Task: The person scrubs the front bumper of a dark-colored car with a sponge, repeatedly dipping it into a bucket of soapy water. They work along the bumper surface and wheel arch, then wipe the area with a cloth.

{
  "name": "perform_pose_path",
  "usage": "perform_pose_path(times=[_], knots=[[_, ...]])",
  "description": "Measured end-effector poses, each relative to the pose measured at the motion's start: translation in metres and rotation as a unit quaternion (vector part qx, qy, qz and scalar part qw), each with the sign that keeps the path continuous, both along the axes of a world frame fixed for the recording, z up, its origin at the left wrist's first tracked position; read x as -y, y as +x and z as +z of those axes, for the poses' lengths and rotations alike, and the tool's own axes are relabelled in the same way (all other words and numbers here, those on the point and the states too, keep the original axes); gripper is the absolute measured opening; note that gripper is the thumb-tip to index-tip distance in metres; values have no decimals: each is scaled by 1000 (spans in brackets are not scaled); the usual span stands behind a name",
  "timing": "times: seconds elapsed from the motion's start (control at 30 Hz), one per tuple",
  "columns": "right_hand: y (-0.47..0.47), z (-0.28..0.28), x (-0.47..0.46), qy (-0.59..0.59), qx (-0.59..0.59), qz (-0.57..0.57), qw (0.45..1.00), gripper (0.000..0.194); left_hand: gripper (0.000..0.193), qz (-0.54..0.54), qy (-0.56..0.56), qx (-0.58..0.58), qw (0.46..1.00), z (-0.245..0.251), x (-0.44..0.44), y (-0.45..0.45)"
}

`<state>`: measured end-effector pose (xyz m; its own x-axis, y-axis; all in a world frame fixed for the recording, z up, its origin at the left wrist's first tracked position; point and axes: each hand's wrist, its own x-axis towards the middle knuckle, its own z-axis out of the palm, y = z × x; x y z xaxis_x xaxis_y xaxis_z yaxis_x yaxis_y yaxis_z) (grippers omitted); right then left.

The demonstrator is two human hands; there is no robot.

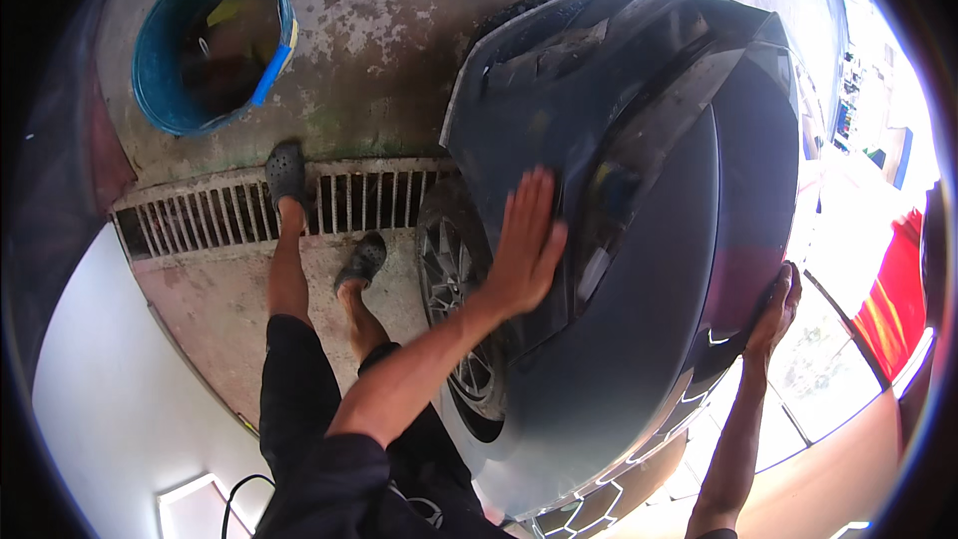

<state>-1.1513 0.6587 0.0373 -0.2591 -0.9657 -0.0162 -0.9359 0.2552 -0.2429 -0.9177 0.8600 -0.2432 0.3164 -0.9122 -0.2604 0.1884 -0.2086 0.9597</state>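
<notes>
A dark grey car's front bumper (535,101) and hood (636,329) fill the middle of the view. My left hand (528,243) lies flat over the front corner panel, beside the headlight (614,187) and above the front wheel (455,284). Its fingers point forward, the thumb stands apart, and nothing shows in it. At the far right edge of the hood is my right hand (775,311), fingers stretched along the surface. I see it mostly from the side; its palm is hidden, and no object shows in it.
A blue bucket (150,64) with dark contents stands on the wet concrete floor (367,30). Beneath my feet in clogs (286,172) runs a barred drain grate (217,213). A white panel (120,374) is at left, a black cable (232,498) below it. Something red (894,292) shows at right.
</notes>
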Motion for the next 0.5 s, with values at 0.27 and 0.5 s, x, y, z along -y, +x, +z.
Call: perform_pose_path(times=[0.27,0.5], knots=[[-1,0,-2,5,-36,12,999,84,70,-11,-9,33,999,17,-21,-12],[0,2,0,30,-19,-7,999,87,76,-65,32,-21,997,-11,35,15]])
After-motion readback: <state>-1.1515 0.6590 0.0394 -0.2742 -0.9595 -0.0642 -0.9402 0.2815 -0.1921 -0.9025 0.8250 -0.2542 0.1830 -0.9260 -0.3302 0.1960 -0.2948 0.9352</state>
